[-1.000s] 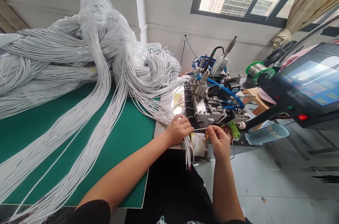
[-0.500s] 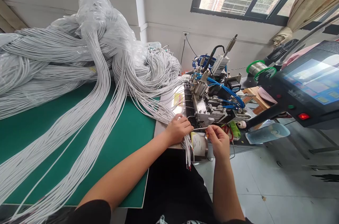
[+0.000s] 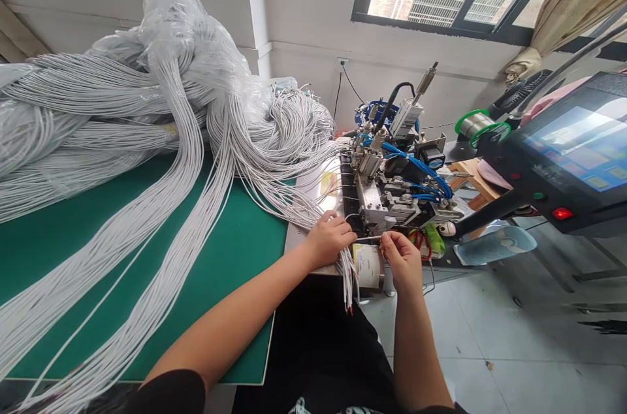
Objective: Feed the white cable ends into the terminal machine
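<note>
My left hand [image 3: 327, 239] is closed round a bunch of thin white cables [image 3: 347, 273] at the front edge of the metal plate, their ends hanging down past the edge. My right hand [image 3: 402, 260] pinches the end of one white cable [image 3: 367, 239] that stretches across from the left hand. Both hands sit just in front of a small soldering machine [image 3: 392, 189] with blue air hoses and a slotted black cable fixture [image 3: 349, 195].
Large bundles of white cables [image 3: 147, 159] spread over the green mat [image 3: 88, 231], some still in clear plastic wrap. A touch-screen control box [image 3: 573, 153] stands on the right, with a solder spool [image 3: 477, 123] behind the machine. Grey tiled floor lies below right.
My right hand has shifted slightly left and up toward the machine's front, still pinching the single cable. The left hand has stayed in place.
</note>
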### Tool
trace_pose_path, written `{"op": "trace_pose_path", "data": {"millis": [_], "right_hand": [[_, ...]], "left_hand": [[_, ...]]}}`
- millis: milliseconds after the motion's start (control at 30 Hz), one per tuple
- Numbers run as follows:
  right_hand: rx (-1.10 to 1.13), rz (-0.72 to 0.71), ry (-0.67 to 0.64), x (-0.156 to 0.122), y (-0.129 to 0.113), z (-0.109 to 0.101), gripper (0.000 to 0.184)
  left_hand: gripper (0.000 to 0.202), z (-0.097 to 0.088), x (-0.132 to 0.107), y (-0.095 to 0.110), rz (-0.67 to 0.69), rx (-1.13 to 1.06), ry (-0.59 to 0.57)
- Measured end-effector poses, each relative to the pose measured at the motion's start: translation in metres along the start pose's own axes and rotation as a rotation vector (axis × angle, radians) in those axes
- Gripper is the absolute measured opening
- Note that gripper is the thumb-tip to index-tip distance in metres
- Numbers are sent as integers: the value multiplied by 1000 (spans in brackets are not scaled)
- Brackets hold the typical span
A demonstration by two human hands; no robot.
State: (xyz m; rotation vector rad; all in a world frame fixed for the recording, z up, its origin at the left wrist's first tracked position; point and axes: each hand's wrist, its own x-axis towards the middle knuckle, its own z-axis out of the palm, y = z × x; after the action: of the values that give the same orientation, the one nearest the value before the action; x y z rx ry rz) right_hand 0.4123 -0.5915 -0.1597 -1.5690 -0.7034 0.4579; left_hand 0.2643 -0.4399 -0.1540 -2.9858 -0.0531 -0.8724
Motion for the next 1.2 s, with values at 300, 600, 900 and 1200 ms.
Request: {"op": "trace_pose_path", "data": {"millis": [300, 600, 900, 1200], "right_hand": [[-45, -33, 37, -1, -2, 3, 41], [-31, -20, 31, 0, 2, 4, 41], [-27, -5, 17, 3, 5, 2, 34], [-104, -16, -18, 15, 11, 1, 33]], "left_hand": [[18, 3, -1, 0, -9, -4, -22], [15, 4, -1, -1, -5, -14, -15], [32, -8, 2, 1, -23, 3, 15], [32, -5, 2, 2, -88, -23, 48]]}}
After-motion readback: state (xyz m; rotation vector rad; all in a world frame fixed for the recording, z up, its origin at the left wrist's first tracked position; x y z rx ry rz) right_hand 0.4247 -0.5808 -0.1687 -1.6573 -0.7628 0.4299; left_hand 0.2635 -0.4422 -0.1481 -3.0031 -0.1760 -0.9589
